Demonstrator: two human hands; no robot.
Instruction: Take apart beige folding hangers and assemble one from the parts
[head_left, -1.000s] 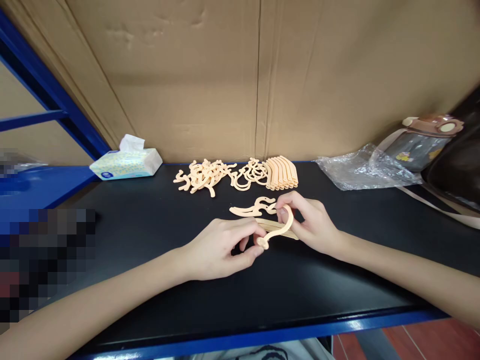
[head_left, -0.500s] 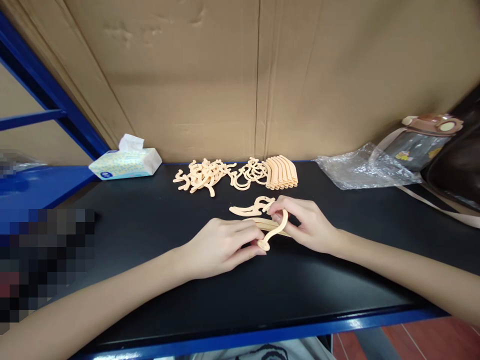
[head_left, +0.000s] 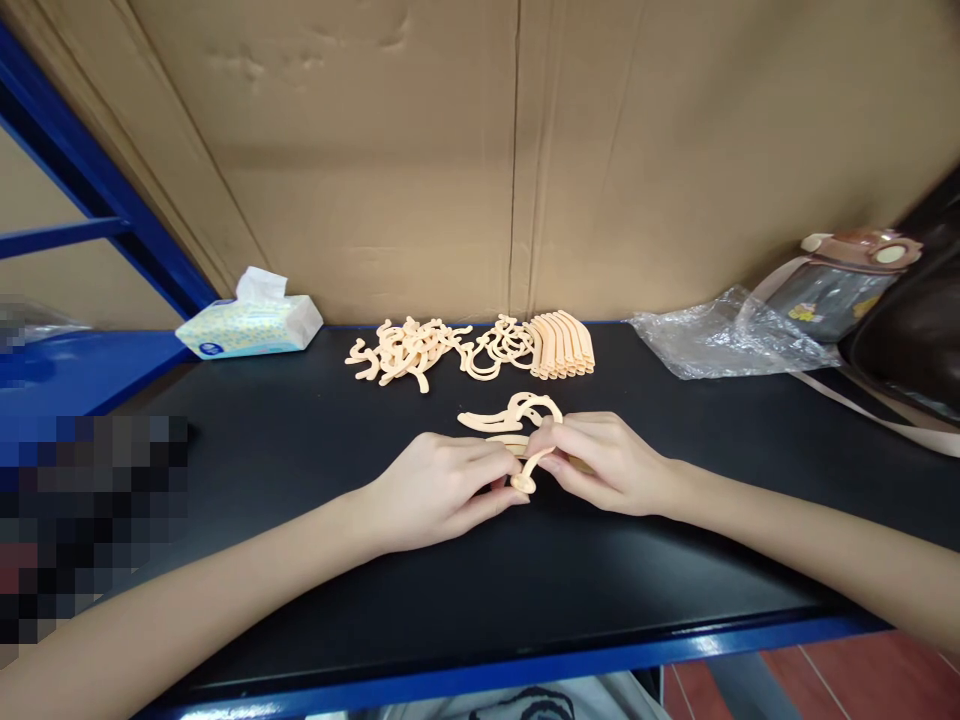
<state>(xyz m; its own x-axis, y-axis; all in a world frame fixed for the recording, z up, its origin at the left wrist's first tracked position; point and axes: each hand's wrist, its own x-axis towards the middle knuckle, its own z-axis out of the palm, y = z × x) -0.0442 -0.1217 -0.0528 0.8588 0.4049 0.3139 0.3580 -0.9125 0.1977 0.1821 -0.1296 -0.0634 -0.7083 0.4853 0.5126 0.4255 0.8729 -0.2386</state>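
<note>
Between my hands is a cream plastic hanger hook (head_left: pixel 534 465) with a flat round end. My left hand (head_left: pixel 450 490) pinches it near that round end. The fingers of my right hand (head_left: pixel 607 462) are closed round its curved stem, and the hook's bend shows above them. Under and behind my hands lies a long cream hanger arm (head_left: pixel 507 441), partly hidden by my fingers. Just beyond it on the black table rests another cream hanger piece (head_left: pixel 491 421), with a curved arm and a looped part.
At the back lie a heap of curved cream pieces (head_left: pixel 412 352), several loose hooks (head_left: pixel 484 372) and a neat row of hanger arms (head_left: pixel 562 345). A tissue pack (head_left: pixel 251 328) stands left. On the right are a clear plastic bag (head_left: pixel 727 335) and a strapped bottle (head_left: pixel 832 290).
My right hand has shifted slightly left and down along the hook, its fingers now closer to my left fingertips. The hook has turned, its bend now pointing up and away.
</note>
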